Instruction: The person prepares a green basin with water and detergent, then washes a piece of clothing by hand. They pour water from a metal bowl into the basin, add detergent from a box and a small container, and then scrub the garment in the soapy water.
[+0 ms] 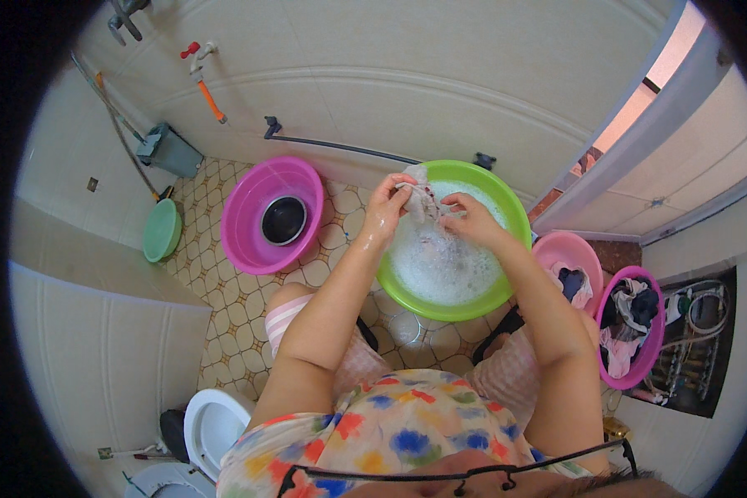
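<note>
A wet, pale cloth (422, 199), perhaps a small garment, is stretched between my hands over the far part of a lime-green basin (441, 313). My left hand (386, 203) pinches its left side near the basin's far left rim; the wrist looks wet, with a little foam on it. On the other side my right hand (476, 222) has its fingers closed on the cloth's right edge. White suds (448, 270) cover the water below and hide whatever lies under them. Whether the cloth's lower end touches the foam I cannot tell.
Left of me stands a magenta basin (239, 224) with a dark round bowl (284, 221) inside. Pink (585, 249) and magenta (661, 324) tubs of clothes stand at the right. A pipe (349, 151) runs along the far wall. A toilet (197, 427) is at the lower left.
</note>
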Demonstrator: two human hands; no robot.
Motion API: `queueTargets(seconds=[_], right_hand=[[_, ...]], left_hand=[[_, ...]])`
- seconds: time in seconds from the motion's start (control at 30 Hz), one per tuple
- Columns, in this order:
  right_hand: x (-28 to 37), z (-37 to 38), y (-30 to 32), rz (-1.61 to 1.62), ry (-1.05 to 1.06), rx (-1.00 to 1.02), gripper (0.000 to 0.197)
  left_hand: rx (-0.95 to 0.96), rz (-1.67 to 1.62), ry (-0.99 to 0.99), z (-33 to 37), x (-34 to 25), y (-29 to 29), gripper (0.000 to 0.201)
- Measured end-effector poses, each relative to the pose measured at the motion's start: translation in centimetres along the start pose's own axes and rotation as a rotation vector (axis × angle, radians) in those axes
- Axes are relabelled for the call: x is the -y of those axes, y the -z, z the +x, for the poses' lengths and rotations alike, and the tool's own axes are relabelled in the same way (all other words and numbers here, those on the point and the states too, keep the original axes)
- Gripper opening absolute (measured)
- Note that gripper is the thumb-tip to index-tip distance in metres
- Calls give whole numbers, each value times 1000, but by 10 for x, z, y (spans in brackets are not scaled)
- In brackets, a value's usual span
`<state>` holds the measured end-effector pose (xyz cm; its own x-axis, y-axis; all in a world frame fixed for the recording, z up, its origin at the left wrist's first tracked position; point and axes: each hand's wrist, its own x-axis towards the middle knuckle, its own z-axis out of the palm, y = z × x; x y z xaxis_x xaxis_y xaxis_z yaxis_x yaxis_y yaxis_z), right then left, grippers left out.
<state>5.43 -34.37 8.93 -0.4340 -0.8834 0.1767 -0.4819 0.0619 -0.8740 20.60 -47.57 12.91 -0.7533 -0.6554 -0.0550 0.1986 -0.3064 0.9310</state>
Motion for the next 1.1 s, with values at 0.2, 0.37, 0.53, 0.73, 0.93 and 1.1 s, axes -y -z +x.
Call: queueTargets(seconds=[0.2, 0.37, 0.53, 0.73, 0.93, 1.1], right_hand=[[-19, 3, 4, -84, -161, 117, 21], [-28, 11, 17, 123, -263, 93, 25], [10, 0, 25, 35, -279, 415, 37], [7, 0, 43, 73, -280, 510, 45], [3, -3, 34, 608, -493, 200, 44], [-5, -9, 31, 365, -532, 489, 43]], left_hand=[[40, -126, 4, 0, -2, 3, 13], [-73, -87, 9, 6, -5, 15, 12], [-156, -4, 6, 5, -13, 17, 12], [-103, 158, -52, 12, 1, 26, 14], [-32, 98, 14, 9, 1, 21, 24], [-23, 68, -62, 10, 4, 20, 31]])
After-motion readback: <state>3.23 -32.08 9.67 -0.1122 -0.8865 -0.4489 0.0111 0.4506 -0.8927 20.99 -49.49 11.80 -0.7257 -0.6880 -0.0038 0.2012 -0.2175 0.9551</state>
